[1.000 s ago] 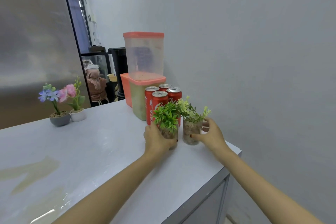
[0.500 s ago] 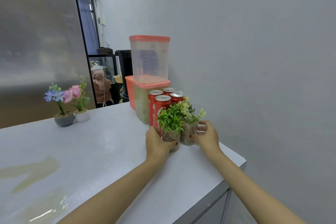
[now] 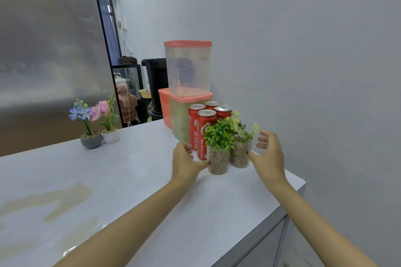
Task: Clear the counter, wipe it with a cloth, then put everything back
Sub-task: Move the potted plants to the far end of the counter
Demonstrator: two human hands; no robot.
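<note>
We are spreading our left hand, thumb touching the front plant jar | right hand gaping, thumb touching the rear plant jar at 3 o'clock | cans standing at 12 o'clock.

Counter left open — cans block behind.

Left hand and right hand, fingers spread, flank two plant jars.
</note>
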